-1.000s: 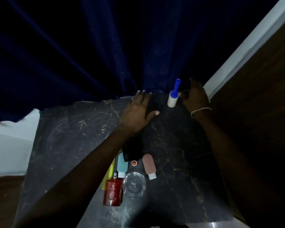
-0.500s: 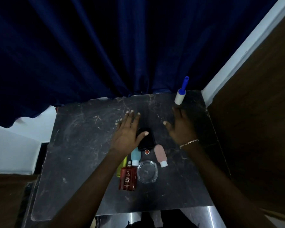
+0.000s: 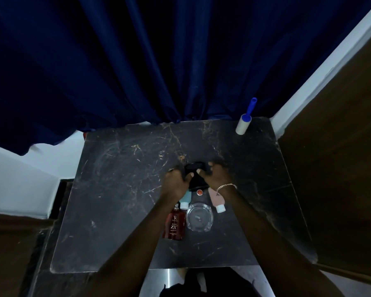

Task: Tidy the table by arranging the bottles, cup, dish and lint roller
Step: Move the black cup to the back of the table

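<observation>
Both of my hands grip a black cup (image 3: pixel 195 171) lying at the middle of the dark marble table (image 3: pixel 120 189). My left hand (image 3: pixel 177 179) holds its left side, and my right hand (image 3: pixel 215 175) holds its right side. Close behind my hands sit a red perfume bottle (image 3: pixel 174 225), a teal bottle (image 3: pixel 185 199), a pink bottle (image 3: pixel 217 202), a clear glass dish (image 3: pixel 199 217) and a small red cap (image 3: pixel 199 192). A white lint roller (image 3: pixel 244 120) with a blue handle stands at the table's far right corner.
A dark blue curtain (image 3: pixel 137 61) hangs along the table's far edge. A brown wooden panel (image 3: pixel 341 146) borders the right side. White wall (image 3: pixel 13 179) lies to the left.
My right hand left the lint roller at the far corner and came back to the middle. Both hands have closed around the black cup.
</observation>
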`<state>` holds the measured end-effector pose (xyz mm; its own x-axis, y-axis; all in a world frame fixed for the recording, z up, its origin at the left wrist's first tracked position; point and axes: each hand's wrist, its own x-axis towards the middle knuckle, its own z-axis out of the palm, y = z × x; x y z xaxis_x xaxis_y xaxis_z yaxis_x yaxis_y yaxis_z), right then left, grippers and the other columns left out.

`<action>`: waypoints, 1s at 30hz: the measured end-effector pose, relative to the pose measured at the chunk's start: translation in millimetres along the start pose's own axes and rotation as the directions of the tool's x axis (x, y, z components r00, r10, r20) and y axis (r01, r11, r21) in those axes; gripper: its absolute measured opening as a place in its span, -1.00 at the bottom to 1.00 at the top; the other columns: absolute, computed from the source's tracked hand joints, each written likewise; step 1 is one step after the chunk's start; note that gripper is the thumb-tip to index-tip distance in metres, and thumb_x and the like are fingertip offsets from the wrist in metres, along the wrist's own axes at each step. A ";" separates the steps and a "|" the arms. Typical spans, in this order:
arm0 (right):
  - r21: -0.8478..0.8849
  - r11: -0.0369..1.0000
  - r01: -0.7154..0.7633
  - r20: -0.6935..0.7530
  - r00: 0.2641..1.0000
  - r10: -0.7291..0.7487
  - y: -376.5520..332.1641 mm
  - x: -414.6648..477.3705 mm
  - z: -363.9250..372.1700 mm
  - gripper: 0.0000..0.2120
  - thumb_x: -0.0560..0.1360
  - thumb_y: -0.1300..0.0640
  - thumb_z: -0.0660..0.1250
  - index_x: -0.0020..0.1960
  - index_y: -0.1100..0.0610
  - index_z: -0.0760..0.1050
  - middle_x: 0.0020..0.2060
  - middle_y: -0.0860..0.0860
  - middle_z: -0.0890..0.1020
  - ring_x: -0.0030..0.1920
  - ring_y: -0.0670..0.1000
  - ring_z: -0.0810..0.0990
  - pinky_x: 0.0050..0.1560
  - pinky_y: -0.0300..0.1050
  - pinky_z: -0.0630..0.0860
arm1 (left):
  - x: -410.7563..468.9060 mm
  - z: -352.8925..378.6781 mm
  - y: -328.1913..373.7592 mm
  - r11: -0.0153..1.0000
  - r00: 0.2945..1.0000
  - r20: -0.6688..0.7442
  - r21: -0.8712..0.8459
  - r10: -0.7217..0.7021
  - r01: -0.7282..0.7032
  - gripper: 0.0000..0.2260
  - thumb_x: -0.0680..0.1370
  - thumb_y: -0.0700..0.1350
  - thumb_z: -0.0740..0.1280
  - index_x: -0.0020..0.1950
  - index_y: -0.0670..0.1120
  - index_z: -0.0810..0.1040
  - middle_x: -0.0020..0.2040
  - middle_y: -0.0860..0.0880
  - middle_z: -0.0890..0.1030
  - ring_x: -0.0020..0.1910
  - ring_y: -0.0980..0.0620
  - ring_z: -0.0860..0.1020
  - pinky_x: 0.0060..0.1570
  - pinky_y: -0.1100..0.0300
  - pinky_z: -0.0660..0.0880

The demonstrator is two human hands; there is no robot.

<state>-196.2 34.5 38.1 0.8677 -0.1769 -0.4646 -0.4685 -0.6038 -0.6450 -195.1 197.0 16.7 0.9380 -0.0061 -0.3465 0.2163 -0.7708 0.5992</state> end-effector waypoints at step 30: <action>0.378 0.887 0.267 0.226 0.902 -0.368 -62.5 27.2 12.2 -0.27 0.42 0.39 0.48 0.52 0.18 0.31 0.31 0.04 0.48 0.07 -0.19 0.60 -0.05 -0.41 0.59 | -0.5 -66.9 -23.2 0.777 0.966 -0.223 -0.628 -0.134 -0.038 -0.62 0.38 -0.30 0.61 0.00 0.02 0.54 -0.09 0.12 0.64 -0.09 0.22 0.63 -0.09 0.37 0.59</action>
<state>-145.4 77.0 58.4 0.9173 0.2383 -0.3188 -0.2464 -0.2890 -0.9251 -182.5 257.4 51.2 0.9372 0.2392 -0.2538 0.3030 -0.1983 0.9321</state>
